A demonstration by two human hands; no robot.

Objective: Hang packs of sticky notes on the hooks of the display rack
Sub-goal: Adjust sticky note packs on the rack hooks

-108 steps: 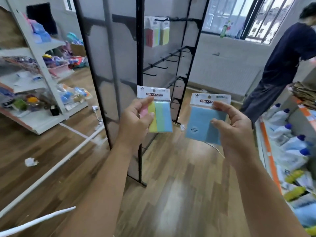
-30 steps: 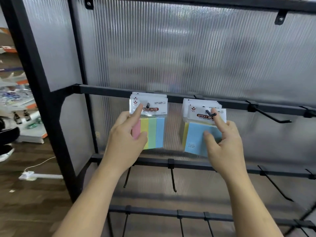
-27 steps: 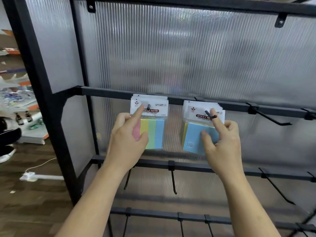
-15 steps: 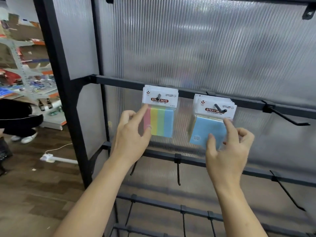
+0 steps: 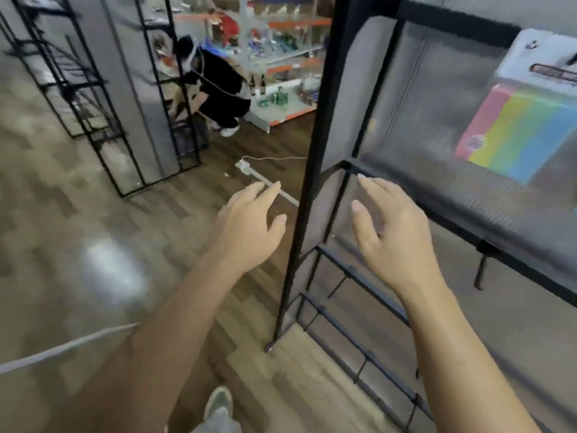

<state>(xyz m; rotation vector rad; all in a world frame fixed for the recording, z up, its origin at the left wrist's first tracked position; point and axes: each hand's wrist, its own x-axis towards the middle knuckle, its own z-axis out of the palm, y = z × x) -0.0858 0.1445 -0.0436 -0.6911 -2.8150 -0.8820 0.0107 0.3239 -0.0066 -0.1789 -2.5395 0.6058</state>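
Far left stood a far rack [image 5: 93,98], black frame with grey panels. A person [image 5: 218,85] in black crouched beside it, with shelves [image 5: 281,57] of goods behind. A white power strip [image 5: 246,165] lay on the wood floor [image 5: 78,214].

The left hand [image 5: 249,220] was empty, fingers loose and spread, over the floor just left of the rack's post [image 5: 309,170]. The right hand [image 5: 393,232] was empty too, fingers relaxed, in front of the ribbed panel; contact with it could not be told. An empty hook [image 5: 480,270] pointed down off the crossbar at lower right.

The pack [image 5: 518,120] hung top right on the rack, above and right of the right hand and apart from both hands. Its own hook was cut off at the frame edge and blurred.

Handling, judged:
- Light, with a fairly stiff paper block.
- The clear wrap looked slick and the header card bendy.
- Best pinched at the header card beside the hole, or across the block's sides.
- Not fragile, but the hole could tear if yanked.

Looks:
- White header card with a dark label, text unreadable.
- Block striped pink, yellow, green and blue.
- Glossy wrap, tilted in view.
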